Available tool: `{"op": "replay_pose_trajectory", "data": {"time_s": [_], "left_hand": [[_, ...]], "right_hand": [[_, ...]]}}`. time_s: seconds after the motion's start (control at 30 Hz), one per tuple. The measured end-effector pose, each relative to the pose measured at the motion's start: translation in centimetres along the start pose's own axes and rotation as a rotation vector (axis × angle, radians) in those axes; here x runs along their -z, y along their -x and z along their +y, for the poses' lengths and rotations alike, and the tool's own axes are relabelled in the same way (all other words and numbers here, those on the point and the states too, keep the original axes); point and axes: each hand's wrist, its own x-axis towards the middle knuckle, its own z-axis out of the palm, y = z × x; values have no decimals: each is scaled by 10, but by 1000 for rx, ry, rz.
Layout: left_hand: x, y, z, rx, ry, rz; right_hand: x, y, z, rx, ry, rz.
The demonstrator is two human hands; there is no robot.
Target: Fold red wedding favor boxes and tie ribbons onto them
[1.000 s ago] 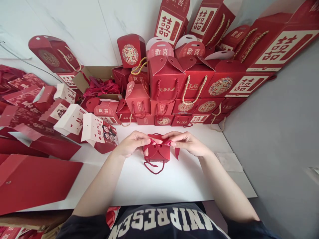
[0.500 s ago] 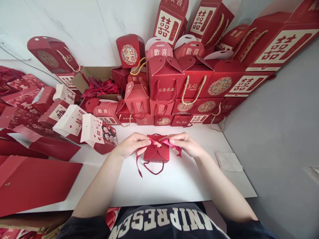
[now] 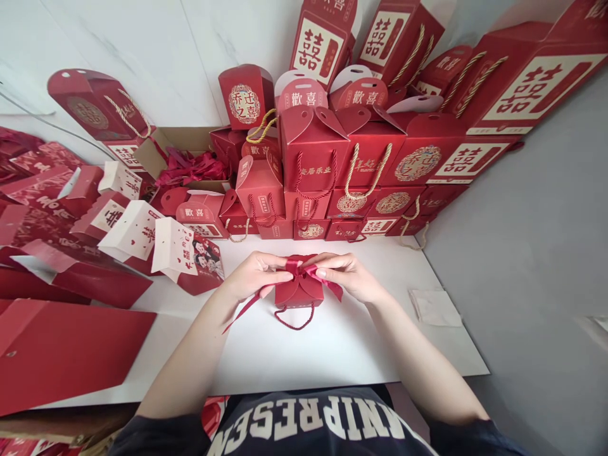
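A small red gift box (image 3: 299, 295) with folded top flaps sits on the white table, its dark red rope handle (image 3: 295, 327) hanging toward me. Over its top runs a red satin ribbon (image 3: 292, 265). My left hand (image 3: 259, 276) pinches the ribbon at the left of the box's top, and one tail trails down to the left under that hand. At the right of the top, my right hand (image 3: 346, 275) grips the ribbon between thumb and fingers, with a short forked end hanging below. The exact form of the knot is partly hidden by the fingers.
Stacked red gift boxes (image 3: 313, 152) line the back of the white table (image 3: 351, 342). Behind them to the left, a cardboard box (image 3: 183, 136) holds loose red ribbons (image 3: 192, 168). Red and white paper bags (image 3: 175, 253) crowd the left; a folded white cloth (image 3: 434, 308) lies right.
Both hands have drawn closer together over the box. The left ribbon tail has swung outward to the left, and the ribbon's middle sits nearer the box top.
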Motion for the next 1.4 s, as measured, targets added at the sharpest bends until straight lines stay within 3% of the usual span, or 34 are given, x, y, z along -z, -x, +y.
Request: {"op": "replay_pose_trajectory", "data": {"time_s": [0.23, 0.43, 0.7, 1.03, 1.2, 1.4], "left_hand": [[-1, 3, -5, -3, 125, 15], [-4, -2, -10, -17, 191, -33], [3, -5, -6, -11, -72, 64], [-11, -1, 9, -19, -200, 125], [-12, 3, 23, -56, -358, 122], [-7, -6, 30, -37, -325, 87]], "right_hand": [[0, 0, 6, -90, -193, 71], [1, 0, 11, -165, -231, 132], [0, -3, 12, -157, -49, 188], [-14, -4, 5, 89, 330, 129], [-12, -3, 3, 134, 407, 74], [-7, -1, -6, 187, 500, 5]]}}
